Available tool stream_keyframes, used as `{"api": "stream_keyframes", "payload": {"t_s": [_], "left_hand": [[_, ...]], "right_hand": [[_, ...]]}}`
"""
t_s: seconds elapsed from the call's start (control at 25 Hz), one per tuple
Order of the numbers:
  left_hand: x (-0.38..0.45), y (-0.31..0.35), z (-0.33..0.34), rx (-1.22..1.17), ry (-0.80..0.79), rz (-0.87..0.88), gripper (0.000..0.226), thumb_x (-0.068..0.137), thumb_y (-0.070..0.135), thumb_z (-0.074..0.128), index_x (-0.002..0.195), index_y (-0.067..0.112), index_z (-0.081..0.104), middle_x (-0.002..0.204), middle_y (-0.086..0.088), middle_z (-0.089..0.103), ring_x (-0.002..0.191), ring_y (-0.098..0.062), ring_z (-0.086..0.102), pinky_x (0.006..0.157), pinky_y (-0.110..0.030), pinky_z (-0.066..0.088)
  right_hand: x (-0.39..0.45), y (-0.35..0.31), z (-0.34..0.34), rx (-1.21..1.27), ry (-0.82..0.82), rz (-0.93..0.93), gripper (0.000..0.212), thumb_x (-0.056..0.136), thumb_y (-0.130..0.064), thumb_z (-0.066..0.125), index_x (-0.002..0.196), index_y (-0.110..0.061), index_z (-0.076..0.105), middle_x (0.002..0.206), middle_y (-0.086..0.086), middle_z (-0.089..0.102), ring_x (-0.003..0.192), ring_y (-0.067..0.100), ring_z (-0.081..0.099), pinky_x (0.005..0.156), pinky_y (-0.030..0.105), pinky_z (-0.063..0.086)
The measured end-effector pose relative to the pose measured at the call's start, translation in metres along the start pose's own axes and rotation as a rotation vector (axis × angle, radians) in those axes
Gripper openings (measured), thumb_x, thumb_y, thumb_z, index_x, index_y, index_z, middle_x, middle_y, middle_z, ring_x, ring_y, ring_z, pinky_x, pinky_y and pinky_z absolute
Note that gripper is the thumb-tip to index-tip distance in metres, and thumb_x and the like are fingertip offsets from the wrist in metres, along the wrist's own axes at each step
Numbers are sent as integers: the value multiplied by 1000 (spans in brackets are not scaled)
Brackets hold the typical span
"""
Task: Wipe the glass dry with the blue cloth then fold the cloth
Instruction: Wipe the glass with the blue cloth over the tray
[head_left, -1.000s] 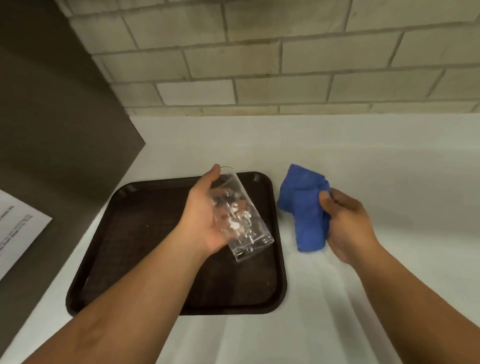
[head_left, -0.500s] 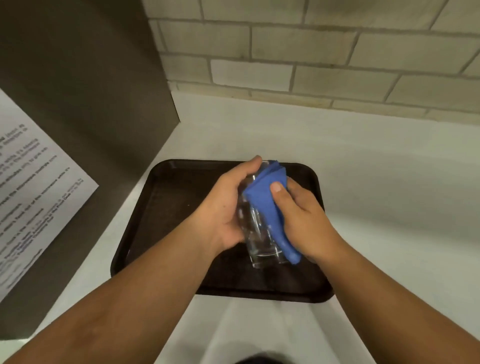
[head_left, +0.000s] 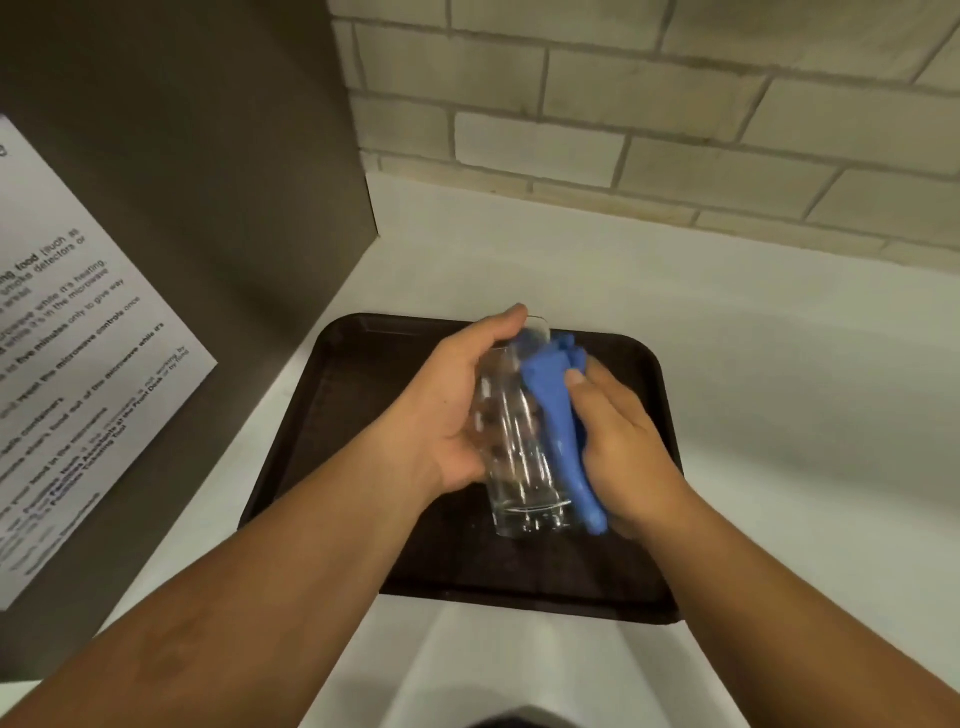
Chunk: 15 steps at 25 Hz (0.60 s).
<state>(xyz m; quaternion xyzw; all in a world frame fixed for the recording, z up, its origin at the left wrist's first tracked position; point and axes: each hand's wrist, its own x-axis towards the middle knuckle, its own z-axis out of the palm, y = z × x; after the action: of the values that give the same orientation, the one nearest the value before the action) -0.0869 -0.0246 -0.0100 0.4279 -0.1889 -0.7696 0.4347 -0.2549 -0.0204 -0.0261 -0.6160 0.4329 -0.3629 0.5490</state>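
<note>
My left hand (head_left: 447, 415) grips the clear glass (head_left: 511, 441) from its left side, thumb up near the rim, fingers wrapped behind and showing through the wall. Glass held above the dark brown tray (head_left: 322, 415), tilted, rim pointing away from me, thick base toward me. My right hand (head_left: 618, 452) closed on the blue cloth (head_left: 558, 421), pressing it flat against the right side of the glass, thumb on top of the fabric. Cloth is bunched, runs along the glass from near the rim down past the base, a bit sticking out above my thumb, lower end poking out under my palm. Both forearms bare. Tray sits on the white counter (head_left: 779, 415), near a grey panel (head_left: 182, 182) on the left with a printed paper notice (head_left: 67, 374) stuck on it. Brick wall (head_left: 675, 104) behind the counter
</note>
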Motion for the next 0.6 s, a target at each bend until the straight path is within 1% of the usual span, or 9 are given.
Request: {"api": "stream_keyframes", "payload": {"t_s": [0.08, 0.12, 0.16, 0.2, 0.24, 0.32, 0.4, 0.52, 0.6], "left_hand": [[4, 5, -7, -9, 62, 39, 45, 75, 56, 82, 78, 11, 84, 79, -10, 79, 68, -26, 76, 66, -37, 65], [5, 4, -10, 13, 109, 63, 44, 72, 56, 83, 67, 12, 83, 69, -9, 78, 59, -23, 75, 57, -33, 64], [6, 2, -11, 46, 119, 74, 43, 69, 55, 85, 64, 13, 83, 66, -8, 77, 56, -22, 74, 55, -31, 63], [6, -1, -8, 72, 85, 69, 42, 67, 55, 86, 68, 13, 84, 69, -8, 78, 59, -21, 75, 57, -31, 63], [6, -4, -5, 86, 46, 59, 43, 66, 54, 85, 78, 13, 85, 76, -9, 80, 67, -22, 77, 64, -33, 65], [3, -3, -1, 83, 4, 59, 50, 68, 55, 83, 95, 13, 85, 89, -10, 82, 82, -25, 79, 78, -37, 65], [1, -2, -3, 46, -9, 95, 54, 74, 56, 78, 103, 12, 85, 95, -9, 83, 87, -25, 80, 80, -37, 65], [-4, -14, -3, 44, 34, 138, 55, 82, 57, 69, 115, 16, 83, 108, -9, 84, 99, -25, 81, 77, -36, 67], [-5, -20, 0, 24, 69, 135, 57, 82, 60, 68, 115, 17, 83, 111, -11, 85, 101, -27, 81, 78, -37, 67]], "right_hand": [[-25, 7, 5, -4, -145, 31, 49, 99, -39, 44, 146, -28, 46, 125, -19, 70, 118, 0, 63, 93, 11, 47], [-36, 8, 11, -52, -190, 9, 56, 97, -42, 47, 151, -31, 37, 127, -24, 67, 119, 0, 63, 94, 11, 47], [-39, 9, 14, -95, -189, -39, 58, 97, -43, 49, 151, -35, 33, 127, -23, 66, 118, 3, 63, 95, 14, 48], [-34, 10, 16, -117, -144, -90, 53, 97, -43, 50, 148, -36, 36, 124, -18, 67, 115, 6, 66, 95, 19, 51], [-23, 6, 17, -112, -72, -104, 47, 98, -42, 51, 143, -33, 42, 121, -12, 69, 111, 9, 68, 95, 27, 55], [-1, -5, 15, -91, 40, -37, 42, 98, -44, 50, 135, -24, 53, 116, -5, 72, 105, 11, 70, 95, 40, 57], [12, -12, 10, -65, 83, 33, 42, 97, -48, 50, 130, -23, 58, 114, -5, 73, 103, 9, 70, 95, 38, 56], [11, -11, 11, -51, 117, 40, 51, 87, -58, 49, 126, -26, 59, 109, -10, 73, 99, 5, 70, 87, 31, 55], [11, -9, 16, -64, 121, 26, 49, 89, -57, 49, 125, -26, 59, 107, -9, 73, 97, 5, 71, 86, 31, 56]]}}
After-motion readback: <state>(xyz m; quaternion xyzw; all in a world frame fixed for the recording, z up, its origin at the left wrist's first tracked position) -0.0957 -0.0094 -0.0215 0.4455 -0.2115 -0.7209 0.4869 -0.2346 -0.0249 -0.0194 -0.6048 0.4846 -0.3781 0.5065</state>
